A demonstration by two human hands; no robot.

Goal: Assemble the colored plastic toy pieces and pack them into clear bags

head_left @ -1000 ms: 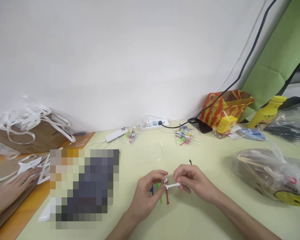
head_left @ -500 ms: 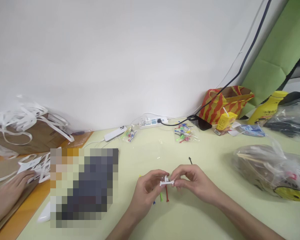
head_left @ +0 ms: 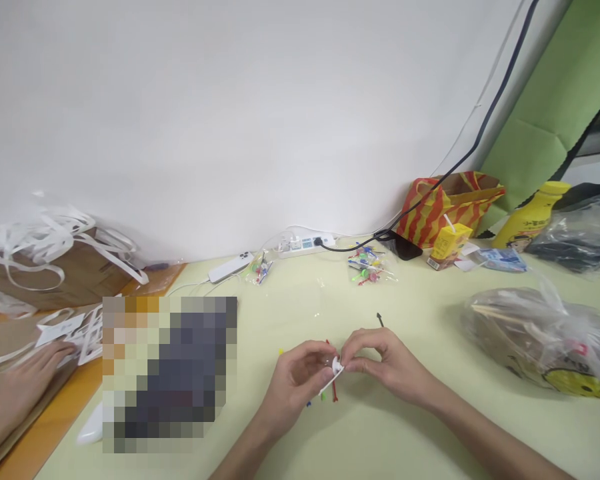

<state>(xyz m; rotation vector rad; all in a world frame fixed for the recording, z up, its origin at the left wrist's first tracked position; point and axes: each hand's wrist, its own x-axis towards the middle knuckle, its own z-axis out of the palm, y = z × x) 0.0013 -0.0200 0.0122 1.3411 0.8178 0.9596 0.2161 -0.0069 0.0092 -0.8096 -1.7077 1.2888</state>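
Observation:
Over the near middle of the table, my left hand (head_left: 291, 387) and my right hand (head_left: 387, 365) meet at a small white plastic piece (head_left: 336, 369). It has a thin bar and a rounded part. Both hands are closed on it, my right thumb and forefinger pinching its upper end. Under the hands lie thin coloured plastic sticks, partly hidden: a red stick (head_left: 335, 392), a green tip (head_left: 323, 396), a blue tip (head_left: 309, 403) and a yellow tip (head_left: 281, 351). Beyond my right hand, a black stick (head_left: 379, 319) pokes out.
Small bags of coloured parts (head_left: 367, 265) lie near a power strip (head_left: 305, 245). A tied plastic bag (head_left: 515, 333) sits right, a drink carton (head_left: 449, 245) and striped paper bag (head_left: 420, 207) behind. Left are a blurred-out dark object (head_left: 180, 373) and another person's hand (head_left: 40, 370).
The white piece has turned from lying level between my fingers to a slant, its right end now higher. Both hands have stayed almost in place.

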